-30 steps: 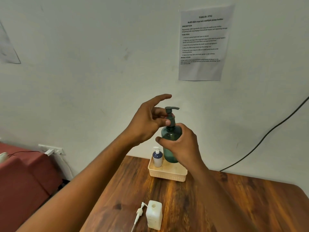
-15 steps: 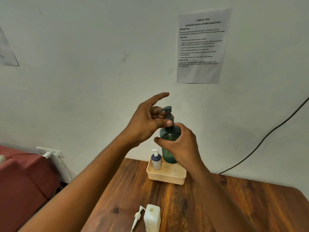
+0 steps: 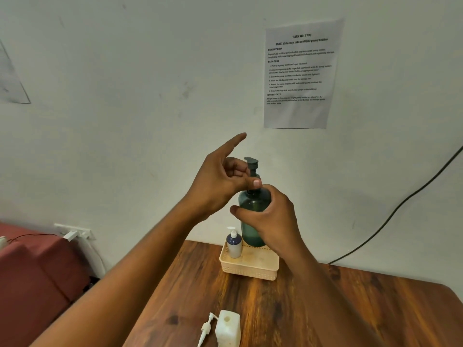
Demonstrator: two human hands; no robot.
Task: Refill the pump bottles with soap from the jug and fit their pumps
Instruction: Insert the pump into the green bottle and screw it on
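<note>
Above basket (image 3: 250, 267) — green bottle (image 3: 254, 206), gripped

I hold the big green bottle (image 3: 253, 209) up over the basket; its dark pump (image 3: 251, 166) sits on top. A small blue bottle (image 3: 233, 244) stands in the basket. A white bottle (image 3: 228, 328) stands open, its pump (image 3: 206, 328) lying beside.

I am holding a translucent dark teal-green bottle (image 3: 251, 214) with a dark grey-green pump (image 3: 251, 166). I am seeing a cream perforated basket (image 3: 250, 267) with a navy-and-white small bottle (image 3: 233, 244), a white jug (image 3: 228, 329), a reddish-brown wood-grain counter (image 3: 350, 309), and a black cable (image 3: 400, 204).
</note>
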